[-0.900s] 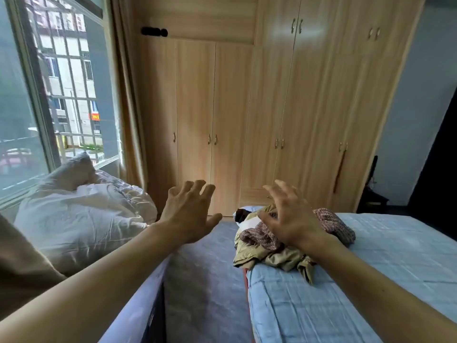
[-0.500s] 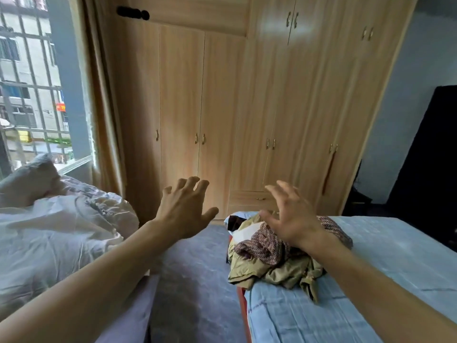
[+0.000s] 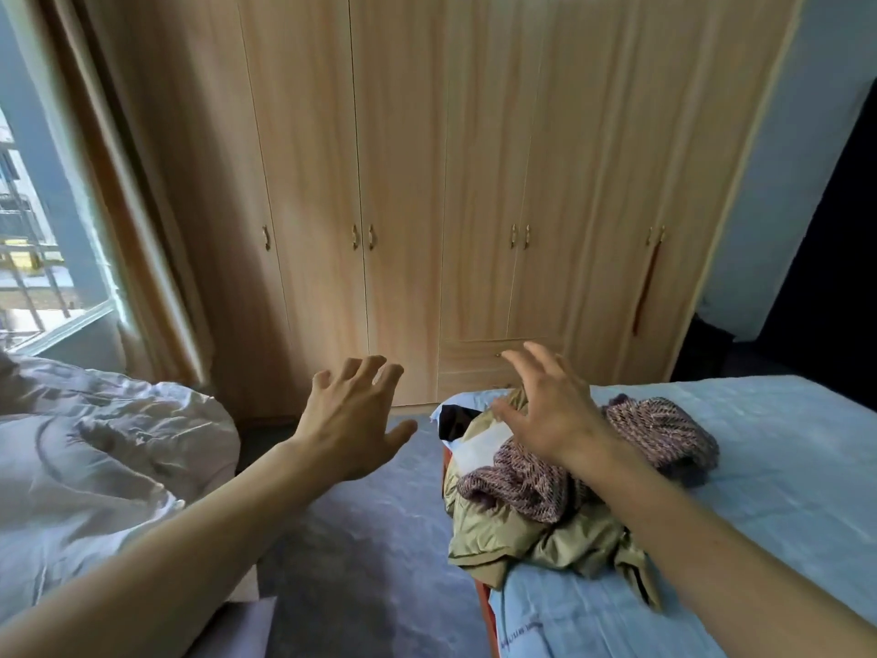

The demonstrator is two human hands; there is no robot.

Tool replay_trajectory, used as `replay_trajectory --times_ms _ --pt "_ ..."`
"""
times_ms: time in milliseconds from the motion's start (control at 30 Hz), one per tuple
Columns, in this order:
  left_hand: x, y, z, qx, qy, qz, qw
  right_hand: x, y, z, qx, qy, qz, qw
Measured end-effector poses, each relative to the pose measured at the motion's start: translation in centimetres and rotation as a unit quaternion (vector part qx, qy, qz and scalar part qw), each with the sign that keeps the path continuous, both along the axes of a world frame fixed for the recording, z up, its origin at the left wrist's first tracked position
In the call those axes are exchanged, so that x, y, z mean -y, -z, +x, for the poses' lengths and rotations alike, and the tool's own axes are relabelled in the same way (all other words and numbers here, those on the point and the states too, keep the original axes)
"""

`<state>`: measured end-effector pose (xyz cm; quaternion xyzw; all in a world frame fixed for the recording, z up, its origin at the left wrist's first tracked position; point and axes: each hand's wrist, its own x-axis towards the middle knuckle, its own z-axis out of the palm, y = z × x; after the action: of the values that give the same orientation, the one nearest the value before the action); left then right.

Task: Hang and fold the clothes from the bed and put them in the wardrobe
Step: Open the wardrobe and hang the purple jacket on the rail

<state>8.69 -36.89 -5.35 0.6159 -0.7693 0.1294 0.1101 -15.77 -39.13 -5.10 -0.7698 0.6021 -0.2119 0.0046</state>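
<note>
My left hand (image 3: 353, 422) spread at centre, right hand (image 3: 550, 410) spread over clothes (image 3: 545, 496), bed (image 3: 783, 467) lower right, wardrobe (image 3: 451, 182) behind.

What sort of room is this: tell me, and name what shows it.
Likely a bedroom: a wooden wardrobe, a blue-sheeted bed with a pile of clothes, and a white duvet.

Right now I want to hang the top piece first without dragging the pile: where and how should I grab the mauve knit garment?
Probably pinch the mauve knit garment at its raised bunched hump on the right, coming down from above with the right hand. That end lies on the bare blue sheet; the near end drapes over the olive jacket, so lift upward.
</note>
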Motion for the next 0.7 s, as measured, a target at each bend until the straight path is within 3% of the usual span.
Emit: replay_trajectory --times_ms 300,700 --pt "18.1 0.3 -4.3 0.020 0.038 0.015 0.999 17.2 0.6 -4.1 -0.004 0.037 0.009 0.999" --pt "38.4 4.0 -5.8 0.012 0.130 0.054 0.990 32.2 3.5 -6.4 -0.021 0.138 0.040 0.989"
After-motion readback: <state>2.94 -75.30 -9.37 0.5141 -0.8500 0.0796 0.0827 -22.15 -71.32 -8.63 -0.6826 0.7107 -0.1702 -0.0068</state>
